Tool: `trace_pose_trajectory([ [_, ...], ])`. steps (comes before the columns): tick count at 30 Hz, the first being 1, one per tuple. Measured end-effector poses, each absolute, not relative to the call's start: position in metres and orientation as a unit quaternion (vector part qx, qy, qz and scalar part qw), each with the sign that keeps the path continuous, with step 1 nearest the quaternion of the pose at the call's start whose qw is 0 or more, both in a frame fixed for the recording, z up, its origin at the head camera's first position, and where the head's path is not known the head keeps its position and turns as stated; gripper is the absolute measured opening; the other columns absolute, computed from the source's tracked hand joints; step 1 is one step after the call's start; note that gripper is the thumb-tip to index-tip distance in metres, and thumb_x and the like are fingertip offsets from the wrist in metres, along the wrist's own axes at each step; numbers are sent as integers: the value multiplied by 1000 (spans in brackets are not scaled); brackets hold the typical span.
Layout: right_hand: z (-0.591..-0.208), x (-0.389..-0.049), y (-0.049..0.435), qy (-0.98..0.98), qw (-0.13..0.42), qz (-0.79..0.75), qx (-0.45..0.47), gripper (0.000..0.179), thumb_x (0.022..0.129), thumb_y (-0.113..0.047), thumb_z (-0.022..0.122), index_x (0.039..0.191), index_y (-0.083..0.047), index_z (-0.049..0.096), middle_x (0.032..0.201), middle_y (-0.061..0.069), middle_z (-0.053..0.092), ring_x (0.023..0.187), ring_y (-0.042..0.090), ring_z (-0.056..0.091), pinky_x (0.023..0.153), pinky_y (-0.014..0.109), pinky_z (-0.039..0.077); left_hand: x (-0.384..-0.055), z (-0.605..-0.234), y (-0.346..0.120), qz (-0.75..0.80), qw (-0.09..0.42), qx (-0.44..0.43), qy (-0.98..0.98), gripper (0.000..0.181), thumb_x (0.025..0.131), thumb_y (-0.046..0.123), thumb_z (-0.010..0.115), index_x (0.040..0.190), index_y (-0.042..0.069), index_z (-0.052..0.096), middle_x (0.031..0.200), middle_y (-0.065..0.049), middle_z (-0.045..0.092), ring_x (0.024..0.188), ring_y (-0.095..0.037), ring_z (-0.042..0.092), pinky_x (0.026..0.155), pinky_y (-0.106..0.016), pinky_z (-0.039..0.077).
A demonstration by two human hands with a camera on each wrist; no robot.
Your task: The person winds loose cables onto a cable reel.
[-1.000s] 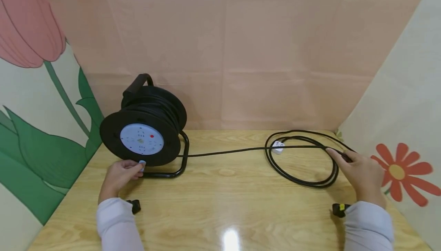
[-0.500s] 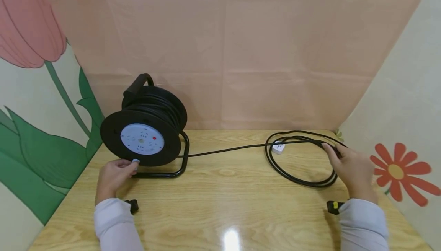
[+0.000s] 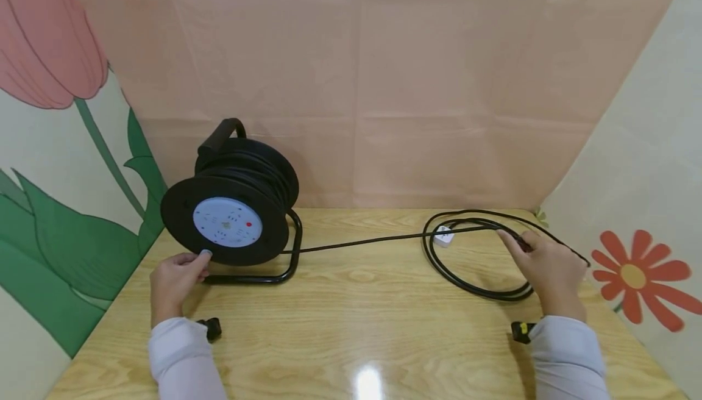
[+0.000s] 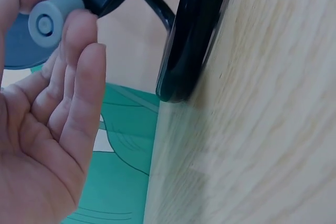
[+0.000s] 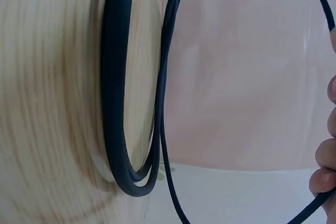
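Head view: my cable reel (image 3: 236,189) stands on the bench (image 3: 351,308) at left; its cable (image 3: 362,242) runs rightward, nearly straight, over the loose coil (image 3: 496,295).
Left hand (image 3: 175,281): nearer the reel, pinching the grey knob (image 4: 52,18) on its front disc.
Right hand (image 3: 551,266): curled round the cable by the coil's right side, well apart from the reel.
Cable's line: side to side; I judge this stretch matters most.

On the wood-grained table (image 3: 340,314) rest a black cable reel (image 3: 230,205), loops of black cable (image 3: 501,295) and a white plug (image 3: 443,237).
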State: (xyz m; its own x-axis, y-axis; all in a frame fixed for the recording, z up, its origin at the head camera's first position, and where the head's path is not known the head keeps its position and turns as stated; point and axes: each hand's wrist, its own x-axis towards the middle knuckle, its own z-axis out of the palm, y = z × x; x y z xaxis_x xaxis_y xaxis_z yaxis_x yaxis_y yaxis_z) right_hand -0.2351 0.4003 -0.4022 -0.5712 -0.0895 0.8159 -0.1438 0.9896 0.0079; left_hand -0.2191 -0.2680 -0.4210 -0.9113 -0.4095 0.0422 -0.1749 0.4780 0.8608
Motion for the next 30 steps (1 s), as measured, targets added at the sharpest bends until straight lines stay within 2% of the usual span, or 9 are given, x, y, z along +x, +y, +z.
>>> trace_pose_trajectory([
  [6, -406, -239, 393, -897, 434, 48, 72, 56, 89, -44, 72, 59, -20, 32, 49, -9, 21, 36, 14, 22, 38, 31, 11, -221, -420, -266, -506, 134, 198, -829, 53, 91, 52, 67, 104, 1, 73, 80, -1, 73, 72, -10, 65, 79, -32, 45],
  [9, -408, -241, 389, -916, 392, 58, 69, 48, 96, -39, 66, 63, -18, 39, 50, -6, 27, 38, 15, 27, 37, 32, 16, -221, -422, -266, -526, 143, 210, -812, 51, 90, 50, 68, 103, 1, 73, 78, 2, 72, 71, -9, 65, 77, -27, 46],
  [12, -410, -243, 387, -940, 327, 74, 58, 41, 104, -38, 53, 71, -16, 43, 52, -2, 35, 41, 16, 32, 38, 32, 21, -221, -423, -266, -550, 157, 217, -791, 50, 90, 49, 70, 101, 0, 73, 76, 5, 71, 69, -7, 65, 73, -21, 48],
  [15, -411, -243, 383, -951, 292, 84, 47, 41, 105, -41, 49, 72, -17, 43, 52, -2, 35, 42, 17, 33, 39, 32, 22, -222, -423, -266, -586, 173, 222, -760, 47, 90, 45, 71, 99, -1, 72, 73, 7, 70, 67, -6, 65, 69, -17, 51],
  [20, -412, -245, 377, -939, 335, 65, 53, 42, 99, -42, 61, 70, -17, 45, 47, -4, 26, 38, 17, 26, 38, 31, 15, -225, -420, -265, -650, 196, 239, -694, 37, 90, 38, 74, 94, 1, 71, 70, 7, 68, 63, -5, 65, 64, -16, 54],
  [22, -413, -245, 375, -934, 348, 58, 50, 38, 97, -46, 64, 76, -15, 60, 45, -6, 25, 37, 17, 25, 38, 31, 13, -226, -420, -266, -669, 204, 242, -672, 35, 90, 36, 74, 93, 1, 71, 69, 7, 68, 61, -5, 65, 63, -17, 55],
  [25, -414, -246, 373, -936, 345, 57, 36, 41, 94, -56, 63, 88, -17, 72, 44, -7, 27, 37, 17, 25, 38, 30, 12, -227, -420, -266, -699, 216, 239, -638, 35, 90, 35, 75, 90, 0, 71, 68, 5, 68, 60, -7, 65, 63, -18, 55],
  [27, -415, -247, 372, -938, 340, 60, 30, 44, 93, -59, 63, 87, -17, 73, 44, -8, 27, 37, 17, 26, 39, 30, 12, -227, -420, -266, -715, 226, 232, -620, 34, 90, 33, 75, 86, 0, 71, 66, 4, 67, 60, -8, 65, 62, -19, 55],
  [30, -416, -248, 370, -936, 344, 64, 33, 45, 92, -59, 64, 71, -20, 61, 45, -8, 25, 38, 17, 25, 39, 30, 13, -228, -419, -266, -739, 236, 225, -589, 31, 90, 30, 77, 79, 1, 70, 65, 1, 66, 59, -9, 65, 61, -19, 55],
])
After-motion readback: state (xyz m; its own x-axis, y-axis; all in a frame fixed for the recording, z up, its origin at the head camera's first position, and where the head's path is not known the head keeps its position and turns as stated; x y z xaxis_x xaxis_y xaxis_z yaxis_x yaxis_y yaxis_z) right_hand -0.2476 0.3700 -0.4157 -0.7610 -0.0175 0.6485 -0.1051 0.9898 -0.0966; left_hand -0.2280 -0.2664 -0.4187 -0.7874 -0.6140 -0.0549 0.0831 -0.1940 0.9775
